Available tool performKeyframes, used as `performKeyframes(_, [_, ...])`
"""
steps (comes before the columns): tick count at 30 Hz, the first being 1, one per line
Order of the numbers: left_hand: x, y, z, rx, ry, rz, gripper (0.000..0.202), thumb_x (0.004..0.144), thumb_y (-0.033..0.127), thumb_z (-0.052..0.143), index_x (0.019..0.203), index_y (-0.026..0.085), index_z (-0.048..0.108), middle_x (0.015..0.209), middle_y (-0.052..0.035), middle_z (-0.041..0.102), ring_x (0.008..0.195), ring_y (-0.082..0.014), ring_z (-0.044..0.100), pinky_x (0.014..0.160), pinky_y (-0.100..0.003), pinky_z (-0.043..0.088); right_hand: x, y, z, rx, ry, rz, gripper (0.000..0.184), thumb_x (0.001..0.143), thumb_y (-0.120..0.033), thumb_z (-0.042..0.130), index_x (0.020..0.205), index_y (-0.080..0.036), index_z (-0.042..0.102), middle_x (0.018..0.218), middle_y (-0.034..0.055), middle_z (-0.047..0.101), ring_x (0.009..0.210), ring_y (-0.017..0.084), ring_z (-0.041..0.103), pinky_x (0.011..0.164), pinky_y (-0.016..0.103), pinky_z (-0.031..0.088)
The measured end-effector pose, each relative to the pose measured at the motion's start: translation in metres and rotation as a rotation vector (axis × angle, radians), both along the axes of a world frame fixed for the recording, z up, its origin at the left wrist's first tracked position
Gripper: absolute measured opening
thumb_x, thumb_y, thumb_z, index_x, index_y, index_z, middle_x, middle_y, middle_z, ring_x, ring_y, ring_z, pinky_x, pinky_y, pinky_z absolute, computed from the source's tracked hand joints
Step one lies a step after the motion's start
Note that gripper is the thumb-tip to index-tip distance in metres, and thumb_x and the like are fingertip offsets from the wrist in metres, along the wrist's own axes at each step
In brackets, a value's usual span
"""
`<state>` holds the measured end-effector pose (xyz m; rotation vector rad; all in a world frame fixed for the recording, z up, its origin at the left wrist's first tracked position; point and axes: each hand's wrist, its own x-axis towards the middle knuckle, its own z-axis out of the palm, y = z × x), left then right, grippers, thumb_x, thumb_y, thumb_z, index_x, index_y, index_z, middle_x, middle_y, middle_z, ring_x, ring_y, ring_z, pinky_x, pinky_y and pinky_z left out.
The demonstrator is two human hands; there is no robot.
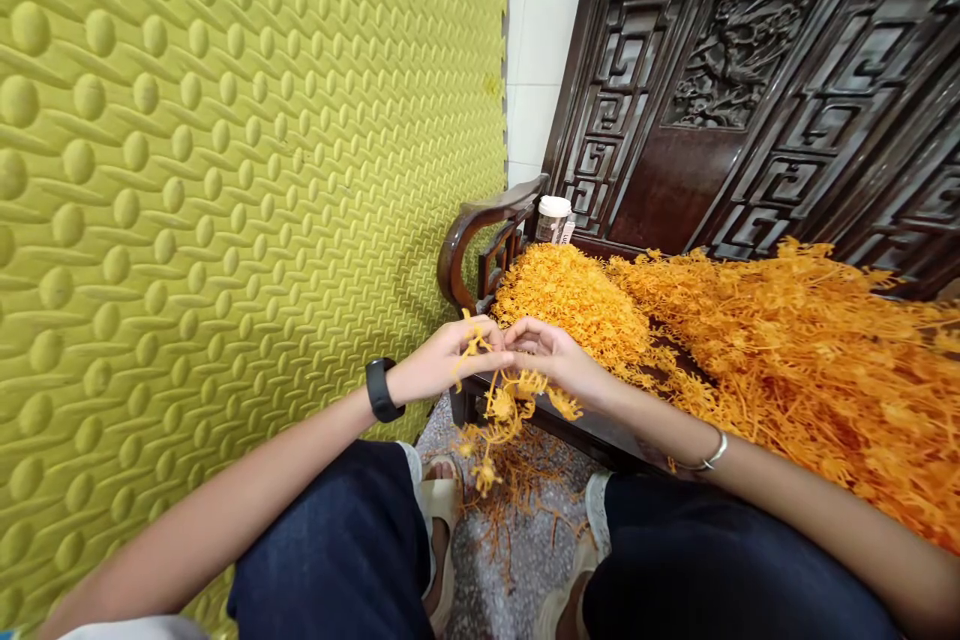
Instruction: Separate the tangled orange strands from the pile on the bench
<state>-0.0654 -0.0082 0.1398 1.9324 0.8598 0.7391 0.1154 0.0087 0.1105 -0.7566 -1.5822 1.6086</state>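
My left hand, with a black band at its wrist, is closed on an orange flower sprig that looks dried or dyed. Fingertips of my right hand meet those of the left and pinch the same sprig. Its curly blossoms dangle beneath both hands, and a piece pokes up over the left fingers. Just beyond the hands, a mound of loose orange flower heads lies on the dark wooden bench. To the right spreads a larger heap of long orange flower stems.
A lidded paper cup stands in the bench corner by the curved armrest. Orange stem scraps litter the speckled floor between my feet. A yellow-green bumpy padded wall rises at the left.
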Motion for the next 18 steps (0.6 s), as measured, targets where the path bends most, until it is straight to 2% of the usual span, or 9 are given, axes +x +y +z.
performKeyframes(2, [-0.002, 0.002, -0.002, -0.007, -0.035, 0.026, 0.026, 0.078, 0.038, 0.051, 0.069, 0.015, 0.049, 0.076, 0.0001, 0.052, 0.072, -0.0111, 0.048, 0.069, -0.026, 0.037, 0.002, -0.001, 0.007, 0.045, 0.001, -0.054, 0.022, 0.074, -0.036, 0.062, 0.08, -0.016, 0.056, 0.087, 0.0042, 0.059, 0.084, 0.013, 0.056, 0.08, 0.028, 0.043])
performKeyframes(4, [-0.004, 0.005, -0.005, -0.047, -0.077, 0.058, 0.026, 0.079, 0.039, 0.051, 0.068, 0.015, 0.047, 0.072, 0.0009, 0.052, 0.069, -0.0107, 0.047, 0.067, -0.026, 0.036, 0.006, -0.001, 0.014, 0.059, 0.031, -0.051, 0.032, 0.084, -0.044, 0.046, 0.08, -0.015, 0.059, 0.088, 0.0063, 0.059, 0.084, 0.014, 0.056, 0.079, 0.029, 0.044])
performKeyframes(6, [-0.005, 0.007, -0.006, -0.065, -0.091, 0.092, 0.027, 0.078, 0.038, 0.052, 0.066, 0.015, 0.045, 0.067, 0.0022, 0.049, 0.065, -0.0099, 0.045, 0.065, -0.025, 0.035, 0.009, -0.003, 0.02, 0.074, 0.045, 0.005, 0.042, 0.086, -0.049, 0.037, 0.079, -0.014, 0.059, 0.083, 0.0066, 0.06, 0.078, 0.014, 0.056, 0.075, 0.03, 0.045])
performKeyframes(8, [-0.006, 0.008, -0.007, -0.066, -0.07, 0.114, 0.027, 0.077, 0.038, 0.053, 0.065, 0.015, 0.045, 0.063, 0.0037, 0.046, 0.062, -0.0092, 0.042, 0.062, -0.024, 0.034, 0.011, -0.005, 0.024, 0.122, -0.011, 0.06, 0.036, 0.081, -0.049, 0.048, 0.08, -0.015, 0.06, 0.08, 0.0053, 0.06, 0.074, 0.013, 0.056, 0.072, 0.03, 0.045])
performKeyframes(11, [-0.006, 0.008, -0.007, -0.059, -0.027, 0.101, 0.028, 0.076, 0.038, 0.055, 0.063, 0.015, 0.045, 0.059, 0.0052, 0.04, 0.058, -0.0081, 0.038, 0.058, -0.024, 0.031, 0.012, -0.008, 0.025, 0.226, -0.141, 0.084, 0.024, 0.07, -0.036, 0.066, 0.082, -0.016, 0.061, 0.081, 0.0028, 0.06, 0.074, 0.012, 0.055, 0.072, 0.028, 0.043])
performKeyframes(15, [-0.005, 0.007, -0.006, -0.078, -0.008, 0.091, 0.032, 0.075, 0.041, 0.054, 0.06, 0.016, 0.041, 0.055, 0.0066, 0.035, 0.053, -0.0069, 0.033, 0.053, -0.023, 0.029, 0.011, -0.008, 0.023, 0.273, -0.191, 0.086, 0.02, 0.072, -0.032, 0.064, 0.08, -0.014, 0.059, 0.076, 0.002, 0.057, 0.071, 0.011, 0.053, 0.069, 0.027, 0.042])
performKeyframes(18, [-0.002, 0.003, -0.003, -0.088, -0.088, 0.112, 0.033, 0.069, 0.037, 0.062, 0.062, 0.016, 0.038, 0.064, 0.0041, 0.047, 0.059, -0.0075, 0.043, 0.06, -0.024, 0.036, 0.011, -0.007, 0.021, 0.268, -0.15, 0.054, 0.022, 0.075, -0.034, 0.06, 0.08, -0.014, 0.053, 0.075, 0.0011, 0.053, 0.068, 0.01, 0.05, 0.066, 0.026, 0.042])
